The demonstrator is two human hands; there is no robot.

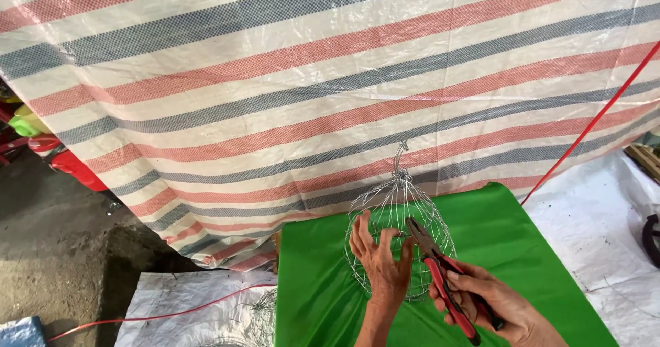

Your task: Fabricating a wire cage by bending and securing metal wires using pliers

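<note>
Striped tarpaulin in red, grey and white hangs behind a green tabletop. Head view: a dome-shaped wire cage stands upright on the tabletop, its wires twisted together at the top. The left hand grips the cage's front wires. The right hand is clenched around red-handled pliers, whose tip touches the cage.

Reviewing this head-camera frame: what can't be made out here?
- Where the pliers tips meet the wire cage: too fine to tell.
- Left hand palm side: turned away, so its grip on the cage is hidden.
- Right hand lower part: cut off by the bottom edge.
- Dark round object: cut by the right edge.
- Wire pieces on the white sheet: too thin to make out.
</note>
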